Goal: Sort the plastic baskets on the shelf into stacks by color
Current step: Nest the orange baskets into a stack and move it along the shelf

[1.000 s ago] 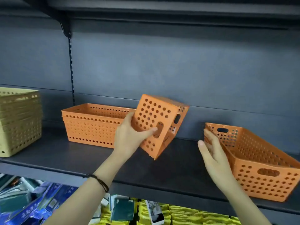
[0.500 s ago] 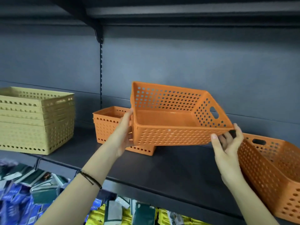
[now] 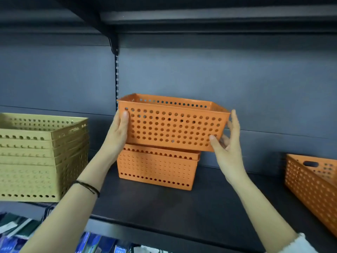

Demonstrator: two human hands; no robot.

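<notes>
I hold an orange perforated basket (image 3: 171, 125) level, just above the orange stack (image 3: 156, 167) that stands on the dark shelf (image 3: 182, 205). My left hand (image 3: 118, 132) grips its left end and my right hand (image 3: 226, 143) grips its right end. Its bottom sits right over the stack's rim; whether they touch I cannot tell. A stack of several yellow baskets (image 3: 42, 156) stands at the left. One more orange basket (image 3: 313, 183) lies at the right edge, partly cut off.
The shelf's grey back panel has a slotted upright (image 3: 116, 79) behind the held basket. An upper shelf (image 3: 200, 19) hangs overhead. Below the shelf's front edge lie packaged goods (image 3: 21, 234).
The held basket has turned upright and level and moved left, over the orange stack. My right hand has taken hold of its right end. The view has shifted left.
</notes>
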